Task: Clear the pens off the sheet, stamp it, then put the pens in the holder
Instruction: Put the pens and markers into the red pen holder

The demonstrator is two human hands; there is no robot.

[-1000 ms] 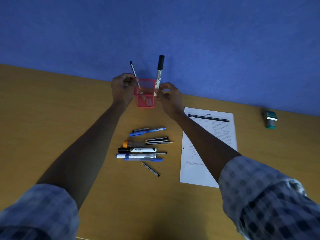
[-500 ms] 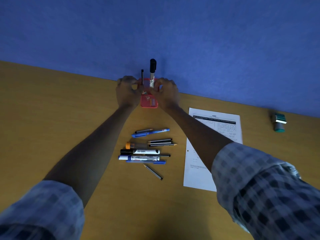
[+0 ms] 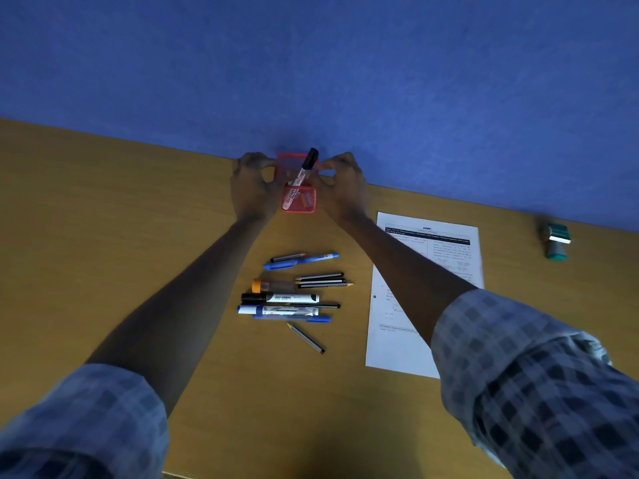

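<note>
From the head view, the left hand [image 3: 254, 188] and right hand [image 3: 340, 188] flanked the red mesh holder [image 3: 299, 198], fingers curled at its rim; whether they gripped it was unclear. A black-capped white marker [image 3: 304, 169] leaned inside. Holder-filling seemed underway; next, the loose pens [image 3: 287, 299] beside the printed white sheet [image 3: 428, 264] needed fetching.

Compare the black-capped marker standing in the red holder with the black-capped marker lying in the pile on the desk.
The marker in the red mesh holder leans with its black cap up, while the black-capped marker in the pile lies flat on the desk. The holder marker stands between both hands; the pile marker sits among other pens, untouched. Both have white bodies and black caps.
</note>
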